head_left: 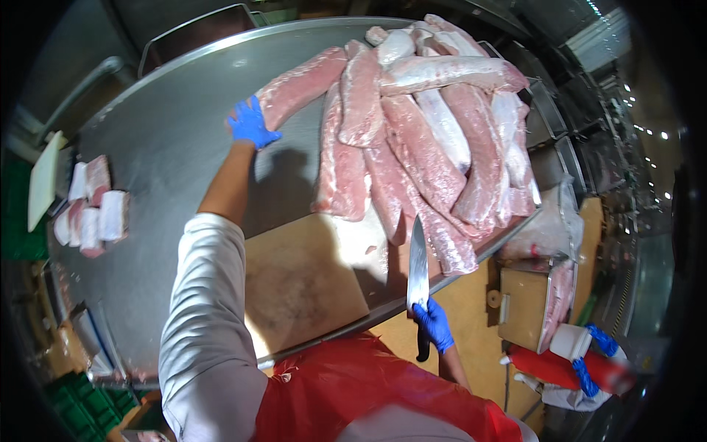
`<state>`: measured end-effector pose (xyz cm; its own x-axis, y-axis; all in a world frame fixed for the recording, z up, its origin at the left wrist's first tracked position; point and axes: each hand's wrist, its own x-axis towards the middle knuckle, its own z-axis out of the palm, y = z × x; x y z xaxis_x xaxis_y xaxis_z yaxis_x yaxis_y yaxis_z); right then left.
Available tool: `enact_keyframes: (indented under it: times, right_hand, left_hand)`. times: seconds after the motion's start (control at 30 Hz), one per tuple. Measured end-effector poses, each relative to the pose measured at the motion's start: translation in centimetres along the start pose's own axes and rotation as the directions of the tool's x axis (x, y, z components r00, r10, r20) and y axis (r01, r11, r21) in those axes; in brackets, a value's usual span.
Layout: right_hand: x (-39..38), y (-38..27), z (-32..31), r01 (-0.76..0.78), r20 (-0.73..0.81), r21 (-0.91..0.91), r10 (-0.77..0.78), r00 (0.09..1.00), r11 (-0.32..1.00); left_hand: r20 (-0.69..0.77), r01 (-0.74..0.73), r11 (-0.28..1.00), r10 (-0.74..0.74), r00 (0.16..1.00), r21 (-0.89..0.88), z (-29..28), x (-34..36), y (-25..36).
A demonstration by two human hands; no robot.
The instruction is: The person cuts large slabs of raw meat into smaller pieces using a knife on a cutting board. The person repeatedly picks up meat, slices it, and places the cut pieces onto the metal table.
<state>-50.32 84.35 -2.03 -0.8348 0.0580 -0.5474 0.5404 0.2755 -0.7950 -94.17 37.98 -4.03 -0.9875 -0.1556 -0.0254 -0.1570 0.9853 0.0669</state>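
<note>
At eleven o'clock, the left grip (254, 125), spread, rests over a loin's (305, 82) end; the right grip (434, 325) wraps a knife (417, 269) at five. Some short pieces (114, 215) at nine look done; many whole loins (426, 151) at one seem uncut.

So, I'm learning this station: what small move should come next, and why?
Perhaps slide the leftmost long meat piece toward the tan board: the left hand is at its end, while the right hand holds the knife well away.
</note>
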Motion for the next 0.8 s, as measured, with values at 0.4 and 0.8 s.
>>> enact_keyframes:
  times: [0.4,0.8]
  right_hand:
    - [-3.3,-2.5,3.9,-0.113,-0.070,0.170,0.126,0.990,0.979]
    - [-1.6,-2.6,3.5,0.025,0.123,0.099,-0.037,0.992,0.995]
  left_hand:
    - [0.246,0.021,0.593,0.301,0.921,-0.805,10.9,11.1,-8.0]
    - [0.305,0.449,-0.613,0.330,0.893,-0.650,12.4,-12.5,5.3]
